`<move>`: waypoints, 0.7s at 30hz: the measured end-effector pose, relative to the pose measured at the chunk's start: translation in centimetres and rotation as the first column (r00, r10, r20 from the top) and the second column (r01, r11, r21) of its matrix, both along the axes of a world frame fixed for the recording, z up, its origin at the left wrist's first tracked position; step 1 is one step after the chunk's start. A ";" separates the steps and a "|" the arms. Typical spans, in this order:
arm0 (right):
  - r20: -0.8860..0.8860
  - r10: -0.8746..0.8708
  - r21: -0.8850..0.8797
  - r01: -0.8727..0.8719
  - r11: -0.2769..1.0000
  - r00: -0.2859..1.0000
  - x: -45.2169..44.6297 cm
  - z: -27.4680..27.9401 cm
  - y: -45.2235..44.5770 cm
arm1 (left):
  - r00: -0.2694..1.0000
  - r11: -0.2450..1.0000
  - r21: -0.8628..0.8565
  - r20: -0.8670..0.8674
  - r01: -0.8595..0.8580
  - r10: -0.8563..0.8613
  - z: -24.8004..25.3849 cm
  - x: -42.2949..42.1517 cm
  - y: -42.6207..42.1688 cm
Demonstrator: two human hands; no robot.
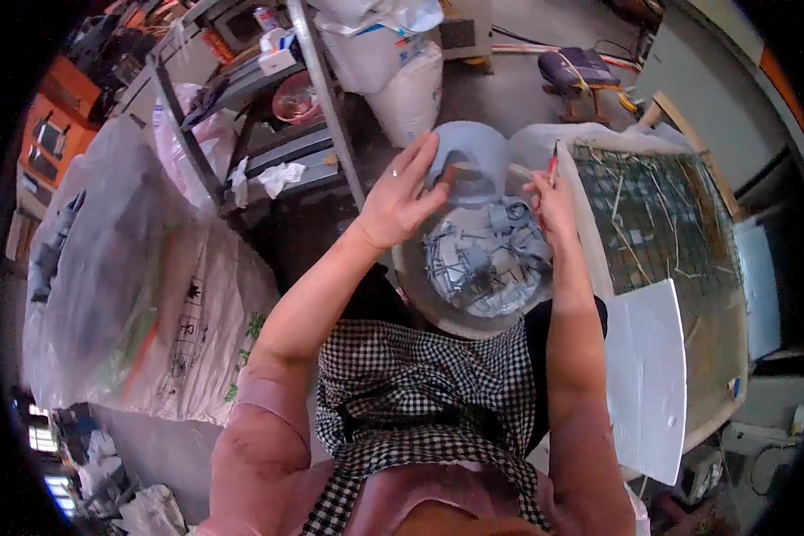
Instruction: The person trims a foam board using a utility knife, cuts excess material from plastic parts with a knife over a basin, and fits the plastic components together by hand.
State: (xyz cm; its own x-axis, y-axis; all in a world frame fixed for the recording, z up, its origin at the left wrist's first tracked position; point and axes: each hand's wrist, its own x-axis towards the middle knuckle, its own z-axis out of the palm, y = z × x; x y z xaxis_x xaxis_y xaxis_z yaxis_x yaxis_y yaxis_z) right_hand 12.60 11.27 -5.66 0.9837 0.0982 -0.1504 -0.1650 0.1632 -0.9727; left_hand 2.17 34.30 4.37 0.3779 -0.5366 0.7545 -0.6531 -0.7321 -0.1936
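Fingers of the left hand [402, 197] grasp the left edge of a grey-blue plastic-looking piece [471, 141]; the right hand [556, 205] clasps a red-handled tool [553, 164]. Probably light, stiff and smooth, the piece, best held by its rim, is over scraps [481, 248] in a tub [463, 325]; beyond stands a stool [581, 70].

I'm standing in a workshop. A metal rack [328, 98] is rising upper left; grey scraps [481, 255] are lying heaped mid-frame.

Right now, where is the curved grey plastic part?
In the head view, the curved grey plastic part is above centre, between the left hand and right hand, beyond the small grey pieces in the pale round container.
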 end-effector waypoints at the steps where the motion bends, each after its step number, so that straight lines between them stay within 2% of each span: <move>1: 0.014 -0.005 -0.046 0.006 0.999 1.000 -0.1 0.1 0.1 | 0.999 0.999 0.027 0.031 -0.027 0.026 0.4 -0.4 0.3; 2: 0.028 -0.009 -0.093 0.011 0.996 1.000 -0.2 0.1 0.2 | 0.997 0.997 0.052 0.062 -0.057 0.053 0.7 -0.9 0.5; 4: 0.020 0.028 -0.076 -0.026 0.997 0.999 0.0 -0.2 0.4 | 0.991 0.990 0.125 0.129 -0.061 0.044 1.1 -1.7 1.6; 5: 0.025 0.017 -0.093 -0.014 0.996 1.000 0.1 -0.4 0.6 | 0.995 0.992 0.123 0.090 -0.041 0.030 1.4 -2.5 2.0; 6: 0.028 0.004 -0.110 -0.001 0.994 1.000 0.2 -0.7 0.7 | 0.992 0.991 0.136 0.127 -0.018 0.001 1.5 -2.8 2.5; 7: 0.027 0.021 -0.088 -0.019 0.996 0.999 0.6 -1.4 0.6 | 0.991 0.985 0.165 0.133 -0.055 0.033 1.7 -3.2 3.0; 8: 0.078 0.012 -0.160 0.000 0.987 0.997 0.4 -1.4 0.5 | 0.988 0.977 0.193 0.141 -0.092 0.065 1.9 -3.7 3.3; 10: 0.180 0.057 -0.320 0.004 0.947 0.982 -0.4 -0.5 0.3 | 0.994 0.992 0.094 0.080 -0.079 0.071 1.2 -4.1 4.6; 11: 0.228 0.165 -0.393 -0.065 0.917 0.960 -0.1 -0.5 0.0 | 0.993 0.992 -0.057 0.009 -0.116 0.116 1.0 -4.4 5.3; 12: 0.315 0.086 -0.276 0.005 0.961 0.945 0.9 -2.7 0.3 | 0.985 0.970 -0.173 -0.019 -0.170 0.169 1.7 -5.1 5.6; 14: 0.257 0.045 -0.026 -0.040 0.999 0.965 1.0 -2.4 0.4 | 0.965 0.888 -0.382 -0.048 -0.255 0.256 4.0 -7.0 6.2; 15: 0.097 0.113 -0.117 -0.101 0.988 0.989 2.4 -3.1 -0.9 | 0.928 0.835 -0.436 -0.004 -0.336 0.372 6.0 -8.5 7.3; 16: 0.020 0.131 -0.171 -0.126 0.977 0.991 2.6 -2.6 -1.1 | 0.885 0.775 -0.500 0.036 -0.387 0.464 8.0 -9.6 9.2; 17: -0.057 0.149 -0.222 -0.158 0.962 0.987 2.8 -2.0 -1.1 | 0.821 0.766 -0.458 0.125 -0.450 0.557 9.8 -10.7 12.5; 18: -0.030 0.121 -0.191 -0.125 0.974 0.992 1.3 -0.7 -0.4 | 0.733 0.718 -0.485 0.205 -0.499 0.648 12.1 -12.1 15.7; 19: 0.002 0.068 -0.154 -0.066 0.986 0.998 0.5 0.2 -1.1 | 0.669 0.577 -0.610 0.099 -0.544 0.736 15.1 -14.4 17.0; 20: 0.233 0.010 0.014 -0.014 1.000 0.972 3.2 -4.6 -1.3 | 0.484 0.544 -0.519 0.260 -0.659 0.835 16.8 -16.3 22.7; 21: 0.212 0.017 -0.146 0.014 0.989 0.977 2.2 -3.7 -1.2 | 0.496 0.463 -0.616 0.133 -0.637 0.858 20.1 -18.3 24.5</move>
